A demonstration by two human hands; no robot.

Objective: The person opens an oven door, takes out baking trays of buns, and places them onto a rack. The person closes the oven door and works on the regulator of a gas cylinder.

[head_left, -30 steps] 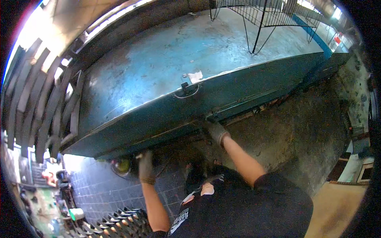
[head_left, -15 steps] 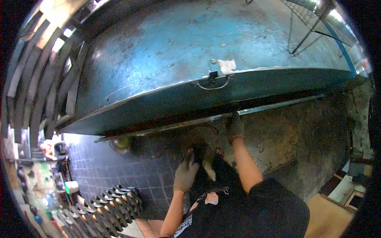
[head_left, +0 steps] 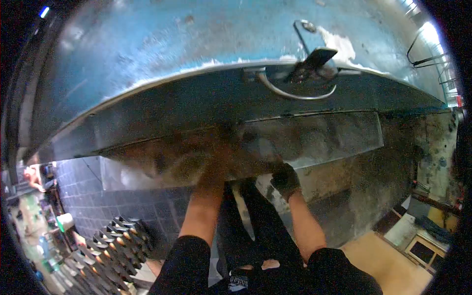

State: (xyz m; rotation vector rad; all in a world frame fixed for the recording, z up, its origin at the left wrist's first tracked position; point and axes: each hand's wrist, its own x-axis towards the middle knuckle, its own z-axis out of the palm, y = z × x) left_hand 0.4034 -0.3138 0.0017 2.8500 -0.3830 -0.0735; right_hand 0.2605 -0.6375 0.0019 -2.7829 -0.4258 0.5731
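A large blue metal box (head_left: pixel 162 44) with a worn top fills the upper view. Its dark front has a curved handle (head_left: pixel 300 97) and a latch (head_left: pixel 314 64). Beneath this front, a long shiny grey metal panel (head_left: pixel 344 135) extends toward me. My right hand (head_left: pixel 286 181), in a dark-looking glove, has its fingers curled at the panel's near edge. My left hand (head_left: pixel 223 140) reaches across the panel toward the dark space under the box; blur and shadow hide its fingers.
Several dark, curved metal pieces (head_left: pixel 115 241) stand in a row at lower left, over a dark tiled floor (head_left: pixel 172 209). A tan board (head_left: pixel 388 260) lies at lower right beside a small wooden frame (head_left: pixel 423 250). A stained wall (head_left: pixel 427 147) rises at the right.
My view has come closer to the box. The panel, earlier seen as a thin strip, now shows its broad face. My left hand has moved from beside my legs up to the panel.
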